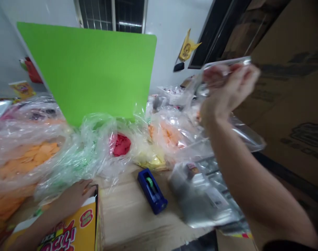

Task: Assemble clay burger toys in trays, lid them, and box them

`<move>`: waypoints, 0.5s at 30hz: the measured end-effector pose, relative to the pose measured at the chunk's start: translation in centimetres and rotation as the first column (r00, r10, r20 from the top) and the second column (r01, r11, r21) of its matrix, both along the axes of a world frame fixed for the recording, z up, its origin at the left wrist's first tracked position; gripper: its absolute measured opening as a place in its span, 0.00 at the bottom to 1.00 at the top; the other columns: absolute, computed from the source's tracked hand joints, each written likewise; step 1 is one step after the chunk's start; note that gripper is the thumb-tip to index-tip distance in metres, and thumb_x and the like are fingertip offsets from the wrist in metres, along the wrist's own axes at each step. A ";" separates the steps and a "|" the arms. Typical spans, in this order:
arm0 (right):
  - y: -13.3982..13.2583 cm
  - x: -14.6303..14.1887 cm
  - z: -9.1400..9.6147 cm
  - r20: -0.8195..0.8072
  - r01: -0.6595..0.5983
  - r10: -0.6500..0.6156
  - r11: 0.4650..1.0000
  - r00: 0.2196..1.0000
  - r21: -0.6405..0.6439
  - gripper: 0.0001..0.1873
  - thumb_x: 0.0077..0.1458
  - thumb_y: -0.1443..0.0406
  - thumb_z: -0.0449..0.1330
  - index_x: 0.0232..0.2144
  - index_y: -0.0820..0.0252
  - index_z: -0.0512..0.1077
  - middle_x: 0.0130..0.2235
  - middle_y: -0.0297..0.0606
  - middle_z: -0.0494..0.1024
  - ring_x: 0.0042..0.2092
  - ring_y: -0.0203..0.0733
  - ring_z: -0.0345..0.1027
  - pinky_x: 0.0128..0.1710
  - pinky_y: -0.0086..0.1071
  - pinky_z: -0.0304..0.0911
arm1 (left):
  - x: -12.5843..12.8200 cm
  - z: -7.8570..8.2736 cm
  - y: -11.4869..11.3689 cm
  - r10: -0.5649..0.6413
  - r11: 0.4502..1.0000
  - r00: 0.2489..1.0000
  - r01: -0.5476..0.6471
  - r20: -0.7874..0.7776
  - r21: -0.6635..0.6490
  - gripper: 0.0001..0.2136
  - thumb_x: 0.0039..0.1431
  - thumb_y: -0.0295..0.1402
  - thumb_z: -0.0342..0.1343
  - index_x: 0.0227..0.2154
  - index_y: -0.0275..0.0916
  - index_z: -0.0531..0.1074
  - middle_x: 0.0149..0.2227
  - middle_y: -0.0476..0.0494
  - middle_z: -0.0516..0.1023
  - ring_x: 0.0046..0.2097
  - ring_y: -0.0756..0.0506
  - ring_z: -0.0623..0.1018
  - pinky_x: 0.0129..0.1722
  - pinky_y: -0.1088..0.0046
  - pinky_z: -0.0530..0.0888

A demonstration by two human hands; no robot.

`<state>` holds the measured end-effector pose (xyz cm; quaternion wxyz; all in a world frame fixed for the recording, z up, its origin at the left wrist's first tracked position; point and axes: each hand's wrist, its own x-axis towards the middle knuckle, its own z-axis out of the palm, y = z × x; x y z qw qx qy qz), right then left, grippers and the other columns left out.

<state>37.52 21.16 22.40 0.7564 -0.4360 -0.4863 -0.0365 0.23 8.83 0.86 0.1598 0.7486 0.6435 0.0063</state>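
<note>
- Cardboard carton rises far right of the blue tape dispenser, which sits on a pale tabletop
- Green board stands beyond the dispenser
- Clear plastic bags of orange, red and yellow pieces heap beyond and left of it
- Left hand, open, fingers extended, rests on a yellow printed box, left of the dispenser
- Right hand, fingers curled, grips a clear plastic packet, raised up and right of the dispenser

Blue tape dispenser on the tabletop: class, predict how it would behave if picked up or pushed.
The blue tape dispenser looks rigid and compact, so it probably won't flex and may feel heavy for its size. Its long, flat shape on the pale tabletop suggests sliding or tipping rather than rolling. The green tape roll might spin inside.
</note>
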 end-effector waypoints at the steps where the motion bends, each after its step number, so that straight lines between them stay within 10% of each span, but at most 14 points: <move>1: -0.1 -2.3 -1.1 -0.011 -0.171 0.171 0.985 0.985 -0.033 0.12 0.64 0.66 0.33 0.37 0.55 0.55 0.42 0.42 0.75 0.40 0.31 0.74 0.41 0.29 0.70 | 0.1 0.1 -0.1 0.029 0.999 1.000 -0.028 0.010 -0.028 0.22 0.60 0.42 0.41 0.47 0.34 0.72 0.50 0.36 0.76 0.51 0.40 0.75 0.53 0.62 0.68; 4: -0.8 -7.8 -4.2 -0.004 -0.594 0.625 0.740 0.781 -0.316 0.07 0.61 0.67 0.51 0.29 0.58 0.62 0.31 0.39 0.79 0.33 0.36 0.76 0.37 0.35 0.73 | 0.2 0.4 -0.2 0.053 0.999 0.998 -0.053 0.027 -0.008 0.24 0.60 0.42 0.43 0.51 0.30 0.68 0.54 0.32 0.72 0.56 0.38 0.71 0.57 0.59 0.65; 8: -1.5 -11.1 -4.5 -0.105 -0.744 0.790 0.513 0.605 -0.427 0.08 0.57 0.70 0.56 0.26 0.59 0.64 0.26 0.33 0.78 0.30 0.34 0.75 0.36 0.34 0.73 | 0.2 2.2 -0.5 -0.047 0.973 0.992 0.019 0.114 0.231 0.20 0.60 0.41 0.48 0.50 0.36 0.68 0.56 0.36 0.70 0.58 0.40 0.67 0.58 0.56 0.64; 10: -2.1 -11.8 -3.0 -0.080 -0.747 0.795 0.523 0.601 -0.411 0.09 0.56 0.69 0.58 0.24 0.59 0.64 0.23 0.31 0.76 0.27 0.32 0.72 0.31 0.31 0.71 | 1.0 4.5 -1.0 -0.160 0.950 0.964 0.092 0.214 0.299 0.16 0.62 0.39 0.46 0.49 0.38 0.69 0.53 0.39 0.73 0.55 0.43 0.71 0.56 0.58 0.68; 15: -4.8 -14.6 1.6 0.324 -0.546 0.621 0.783 0.714 -0.298 0.14 0.54 0.66 0.62 0.19 0.59 0.65 0.19 0.28 0.68 0.21 0.28 0.59 0.22 0.25 0.59 | 6.4 11.6 -2.6 -0.531 0.836 0.733 0.373 0.425 0.401 0.13 0.64 0.32 0.44 0.48 0.40 0.69 0.48 0.42 0.77 0.50 0.46 0.75 0.52 0.64 0.73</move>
